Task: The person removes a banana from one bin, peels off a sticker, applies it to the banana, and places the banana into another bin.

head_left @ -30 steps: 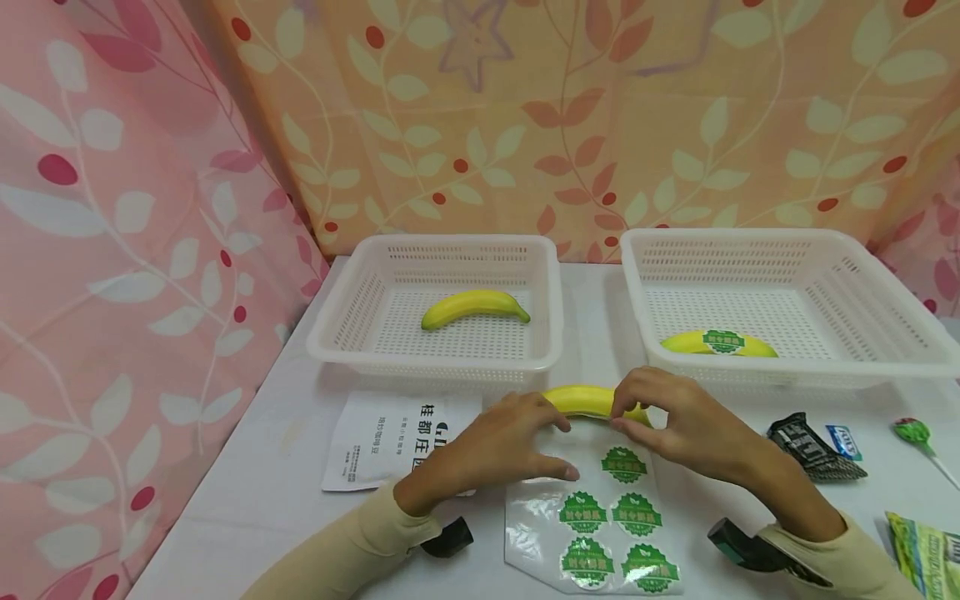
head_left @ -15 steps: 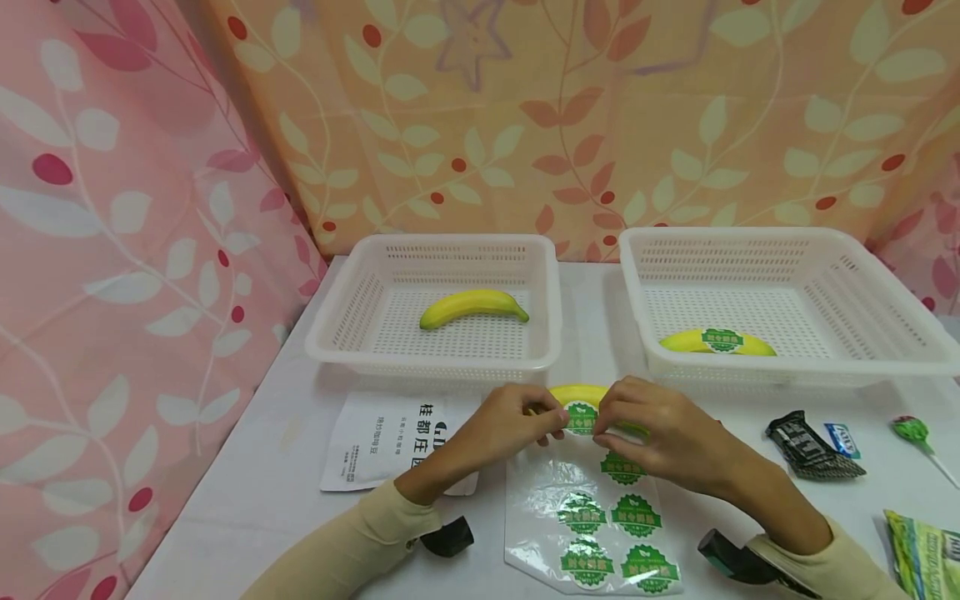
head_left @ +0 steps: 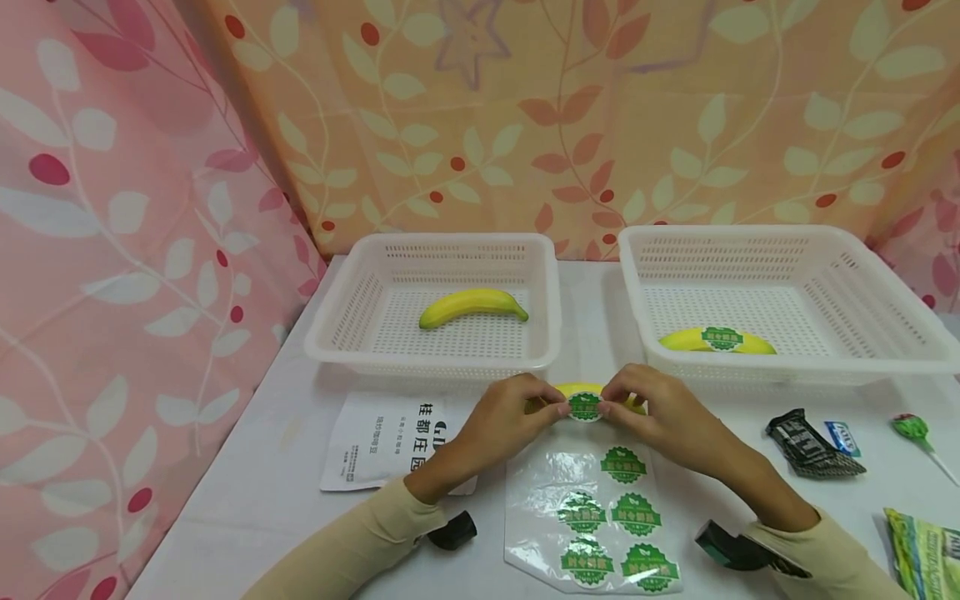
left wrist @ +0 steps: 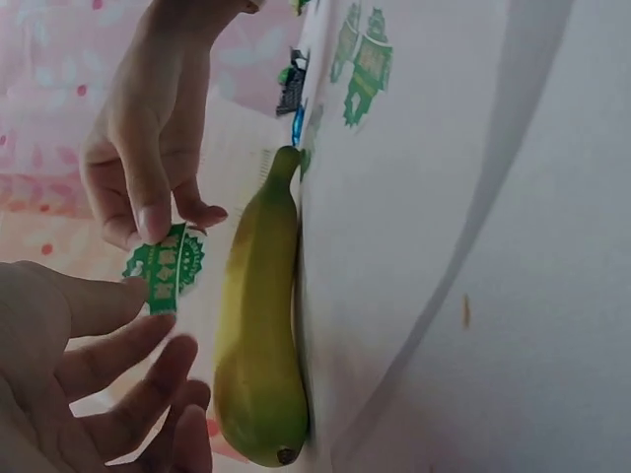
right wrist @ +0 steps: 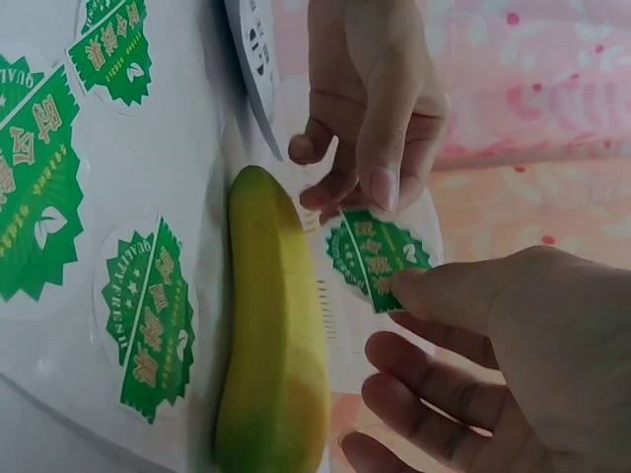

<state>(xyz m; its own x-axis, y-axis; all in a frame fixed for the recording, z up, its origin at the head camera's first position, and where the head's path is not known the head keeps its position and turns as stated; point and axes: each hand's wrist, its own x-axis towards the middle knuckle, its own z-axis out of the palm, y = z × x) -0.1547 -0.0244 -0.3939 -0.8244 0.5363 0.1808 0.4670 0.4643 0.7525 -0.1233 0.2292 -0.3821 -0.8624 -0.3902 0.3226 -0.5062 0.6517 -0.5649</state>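
Observation:
Between both hands a round green-and-white sticker (head_left: 584, 406) is held by its opposite edges. My left hand (head_left: 517, 417) pinches its left edge between thumb and forefinger, and my right hand (head_left: 652, 412) pinches the right edge. In the left wrist view the sticker (left wrist: 166, 266) is above the banana, apart from it. The yellow banana (left wrist: 261, 325) lies on the table just beneath the fingers, its green-tinged end toward the left hand; in the head view the hands and sticker partly cover it. Below the hands lies the sticker sheet (head_left: 540, 517) with several green stickers.
A white basket (head_left: 431, 364) at the back left holds a banana (head_left: 474, 308). Another basket (head_left: 795, 367) at the right holds a banana bearing a sticker (head_left: 722, 338). A white pouch (head_left: 367, 450) lies left; a black packet (head_left: 813, 446), lollipop (head_left: 911, 429) and green packet (head_left: 926, 550) lie right.
The left hand, spread wide a second ago, has closed its thumb and forefinger on the sticker's edge. The sticker has come up slightly over the banana, stretched between both hands.

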